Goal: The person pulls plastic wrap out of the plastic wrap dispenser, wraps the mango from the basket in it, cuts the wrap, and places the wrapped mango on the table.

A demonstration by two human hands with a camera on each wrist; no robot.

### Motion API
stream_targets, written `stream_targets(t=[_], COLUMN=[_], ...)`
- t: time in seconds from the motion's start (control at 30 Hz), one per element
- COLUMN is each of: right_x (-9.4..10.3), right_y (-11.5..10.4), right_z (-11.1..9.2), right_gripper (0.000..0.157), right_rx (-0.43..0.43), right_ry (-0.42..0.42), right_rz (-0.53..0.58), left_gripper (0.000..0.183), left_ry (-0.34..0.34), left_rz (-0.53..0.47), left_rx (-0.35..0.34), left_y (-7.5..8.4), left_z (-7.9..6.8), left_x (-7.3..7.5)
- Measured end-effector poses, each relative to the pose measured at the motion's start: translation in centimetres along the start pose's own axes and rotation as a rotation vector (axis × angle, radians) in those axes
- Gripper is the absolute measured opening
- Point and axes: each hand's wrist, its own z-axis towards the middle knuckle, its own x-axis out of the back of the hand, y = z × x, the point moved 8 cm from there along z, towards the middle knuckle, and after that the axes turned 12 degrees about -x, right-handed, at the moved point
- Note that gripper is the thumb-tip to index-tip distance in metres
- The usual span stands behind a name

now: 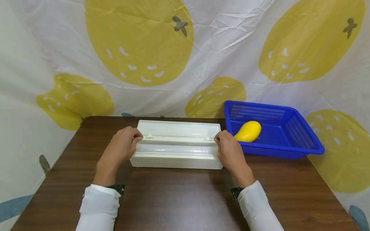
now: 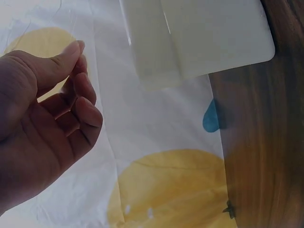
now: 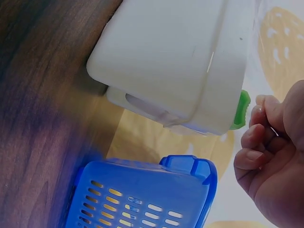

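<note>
A white plastic wrap dispenser box (image 1: 176, 163) sits across the table, its lid (image 1: 179, 126) tipped back. Inside lies a glossy roll of clear plastic wrap (image 1: 176, 149). My left hand (image 1: 122, 145) is at the left end, thumb and forefinger pinched together; my right hand (image 1: 231, 150) mirrors it at the right end. Both appear to pinch the wrap's edge, though the clear film is hard to make out at the fingertips. In the right wrist view, a green piece (image 3: 241, 110) juts from the box near the right fingers.
A blue perforated basket (image 1: 277, 149) stands right of the box, close to my right hand. A yellow mango (image 1: 249, 131) lies in it. Brown wooden table (image 1: 179, 199) spreads in front, and a fruit-print cloth (image 1: 214, 54) hangs behind.
</note>
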Motion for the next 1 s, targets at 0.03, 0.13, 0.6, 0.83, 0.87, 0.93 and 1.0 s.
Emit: stream_targets(t=[0.03, 0.13, 0.6, 0.83, 0.87, 0.93, 1.0], right_x=[0.1, 0.4, 2.4, 3.9, 4.1, 4.5, 4.8], right_y=[0.0, 0.0, -0.5, -1.2, -1.3, -1.5, -1.5], right_z=[0.0, -0.1, -0.3, -0.2, -0.2, -0.2, -0.2], right_gripper=[0.006, 0.005, 0.004, 0.005, 0.005, 0.006, 0.006], right_rx=[0.002, 0.006, 0.037, 0.077, 0.082, 0.090, 0.095], right_ry=[0.010, 0.032, 0.146, 0.222, 0.232, 0.251, 0.265], right_rz=[0.000, 0.006, 0.042, 0.045, 0.045, 0.048, 0.050], left_gripper=[0.016, 0.015, 0.011, 0.009, 0.008, 0.007, 0.007], left_ry=[0.007, 0.033, 0.153, 0.226, 0.240, 0.261, 0.274], left_rz=[0.005, 0.022, 0.043, 0.058, 0.059, 0.063, 0.067], left_rx=[-0.003, -0.015, -0.063, -0.089, -0.099, -0.115, -0.126], left_y=[0.1, 0.4, 1.5, 2.5, 2.6, 2.9, 3.2], left_z=[0.0, 0.0, -0.3, -0.4, -0.4, -0.5, -0.6], left_x=[0.1, 0.4, 2.2, 3.6, 3.8, 4.1, 4.4])
